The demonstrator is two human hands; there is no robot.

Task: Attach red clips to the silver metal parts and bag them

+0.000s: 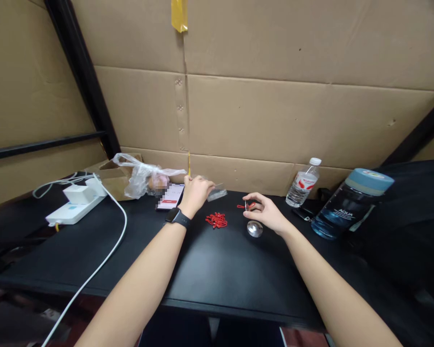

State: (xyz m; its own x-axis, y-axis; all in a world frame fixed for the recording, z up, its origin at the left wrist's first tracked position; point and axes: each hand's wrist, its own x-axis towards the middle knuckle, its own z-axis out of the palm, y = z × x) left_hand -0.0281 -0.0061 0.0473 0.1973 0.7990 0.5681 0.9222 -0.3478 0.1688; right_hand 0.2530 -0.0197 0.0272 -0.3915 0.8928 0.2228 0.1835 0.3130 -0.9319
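- Nearest: left forearm point(155, 270) and right forearm point(321, 279), coming in from the near side, either side of the red pile point(216, 220). Black watch point(181, 218) on the left wrist.
- Red pile: small red cord loops heaped on the black worktop point(220, 274), between the hands.
- Left hand point(198, 193): beyond and left of the pile, fingers bunched, tips at a small clear bag point(217, 193) behind the pile. Can't tell if it grips the bag.
- Right hand point(262, 209): right of the pile, thumb and forefinger pinching a thin piece point(245, 206) seen edge-on. Red loop point(240, 206) shows at the pinch.
- Shiny metal dome point(255, 229): right of the pile, just below the right hand, resting on the worktop.
- Left of the pile: phone point(171, 196), screen lit; farther out, crumpled plastic bag point(139, 178), power strip point(70, 212), white cable point(126, 224).
- Well right of the pile: water bottle point(304, 185), tilted; blue-lidded bottle point(347, 205), also tilted.
- Behind the pile: cardboard panel point(256, 120).
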